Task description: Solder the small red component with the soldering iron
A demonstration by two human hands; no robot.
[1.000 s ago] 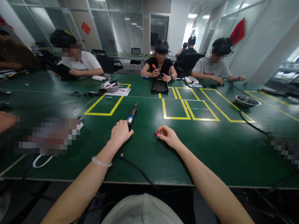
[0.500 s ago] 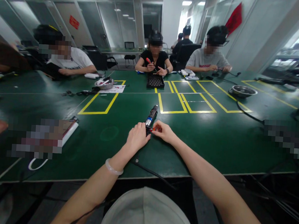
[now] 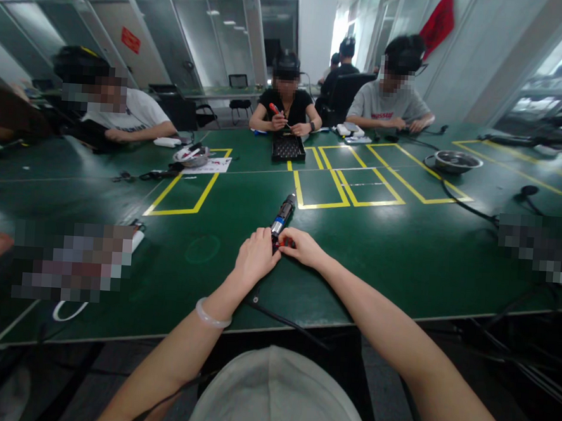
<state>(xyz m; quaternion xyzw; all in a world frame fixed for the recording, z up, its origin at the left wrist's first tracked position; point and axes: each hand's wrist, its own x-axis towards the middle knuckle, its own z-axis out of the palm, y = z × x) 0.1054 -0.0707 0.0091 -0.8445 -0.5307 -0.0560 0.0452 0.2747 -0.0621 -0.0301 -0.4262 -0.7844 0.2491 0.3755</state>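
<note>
Brought together since a second ago, the left hand and right hand now meet at the near end of a black tool with a blue band, over the near half of the green table. Curled around the tool's near end, the left hand grips it, tip pointing toward the table's far side. The right hand pinches a small red item, mostly hidden by fingers; whether it touches the tool cannot be told. A black tray sits on the table's far side.
</note>
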